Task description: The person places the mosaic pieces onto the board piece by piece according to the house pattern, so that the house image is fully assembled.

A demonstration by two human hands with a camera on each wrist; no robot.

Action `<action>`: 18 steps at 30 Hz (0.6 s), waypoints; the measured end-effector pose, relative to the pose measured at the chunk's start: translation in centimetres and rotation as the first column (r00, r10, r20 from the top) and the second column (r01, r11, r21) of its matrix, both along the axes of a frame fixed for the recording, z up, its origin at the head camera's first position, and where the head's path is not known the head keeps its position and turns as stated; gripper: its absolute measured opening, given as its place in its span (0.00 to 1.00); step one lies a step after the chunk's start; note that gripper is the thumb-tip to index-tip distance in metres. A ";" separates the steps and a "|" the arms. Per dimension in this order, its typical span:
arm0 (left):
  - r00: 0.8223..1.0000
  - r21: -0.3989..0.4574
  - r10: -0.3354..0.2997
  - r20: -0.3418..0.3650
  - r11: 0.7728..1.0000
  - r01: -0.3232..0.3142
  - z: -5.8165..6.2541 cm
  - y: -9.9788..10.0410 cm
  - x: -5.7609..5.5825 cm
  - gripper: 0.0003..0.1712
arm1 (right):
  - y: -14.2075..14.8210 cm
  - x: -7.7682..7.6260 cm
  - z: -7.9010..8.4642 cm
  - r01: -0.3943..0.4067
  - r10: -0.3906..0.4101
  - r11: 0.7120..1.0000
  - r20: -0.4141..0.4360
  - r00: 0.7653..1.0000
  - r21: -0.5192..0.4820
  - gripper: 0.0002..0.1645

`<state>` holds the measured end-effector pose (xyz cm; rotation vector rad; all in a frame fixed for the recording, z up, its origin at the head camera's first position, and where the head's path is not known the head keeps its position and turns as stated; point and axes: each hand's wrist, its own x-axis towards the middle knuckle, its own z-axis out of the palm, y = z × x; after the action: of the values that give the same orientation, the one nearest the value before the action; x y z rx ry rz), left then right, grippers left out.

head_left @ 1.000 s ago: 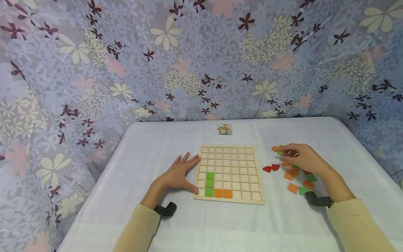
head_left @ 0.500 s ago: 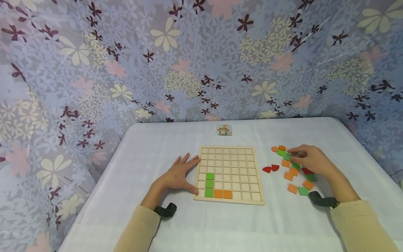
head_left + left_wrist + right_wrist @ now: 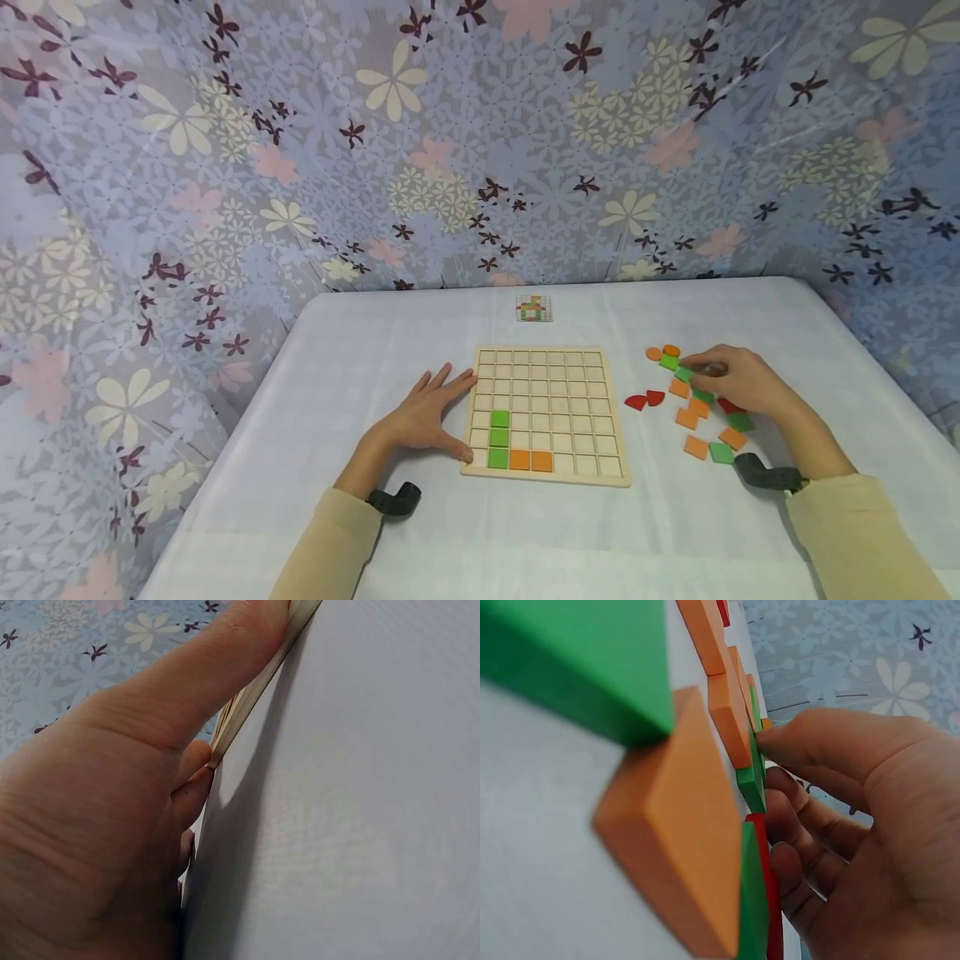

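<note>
My left hand (image 3: 423,421) lies spread along the left edge of the wooden grid board (image 3: 547,481). Its thumb presses the board's near-left corner, and its fingertips touch the rim higher up. Three green square tiles (image 3: 498,438) stand in a column on the board, with two orange square tiles (image 3: 520,460) beside the lowest. On the right, my right hand (image 3: 738,379) pinches a green square tile (image 3: 684,375) between thumb and index finger, amid the loose pieces. In the right wrist view the thumb of my right hand (image 3: 900,817) meets green and orange tile edges.
Loose orange tiles (image 3: 696,447), green tiles (image 3: 722,453) and red quarter-round pieces (image 3: 636,402) lie right of the board. Two orange round pieces (image 3: 654,354) sit at the far end. A small pattern card (image 3: 534,308) lies behind the board on the white-covered table (image 3: 375,333).
My right hand has shifted slightly right, from the bright green tile near the orange rounds to the green tile beside it. My left hand stays at the board's edge.
</note>
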<state>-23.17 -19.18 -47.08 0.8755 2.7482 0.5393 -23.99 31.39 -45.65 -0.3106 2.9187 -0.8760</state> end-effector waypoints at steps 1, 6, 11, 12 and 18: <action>1.000 -0.001 0.001 -0.001 1.000 -0.001 0.0 0.0 0.0 0.74 | 0.0 0.0 0.0 -0.006 0.006 1.000 -0.001 1.000 -0.002 0.24; 1.000 -0.001 -0.001 -0.006 1.000 0.001 0.1 -0.1 0.2 0.74 | -0.1 0.0 -0.1 -0.034 0.034 0.999 0.013 0.999 0.000 0.26; 1.000 0.007 -0.009 -0.008 1.000 0.009 0.2 -0.1 0.2 0.73 | -0.2 0.0 0.0 -0.034 0.033 0.999 0.016 0.999 0.008 0.27; 1.000 0.008 -0.011 -0.010 1.000 0.011 0.2 -0.1 0.2 0.73 | -0.3 0.1 0.1 -0.033 0.033 0.999 0.016 0.999 0.005 0.28; 1.000 -0.001 -0.006 -0.010 1.000 0.006 0.1 0.0 0.1 0.74 | -0.3 0.1 0.3 -0.021 0.021 1.000 0.023 1.000 -0.001 0.28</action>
<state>-23.05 -19.19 -47.01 0.8889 2.7533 0.5337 -23.84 31.07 -45.34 -0.3292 2.8889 -0.8720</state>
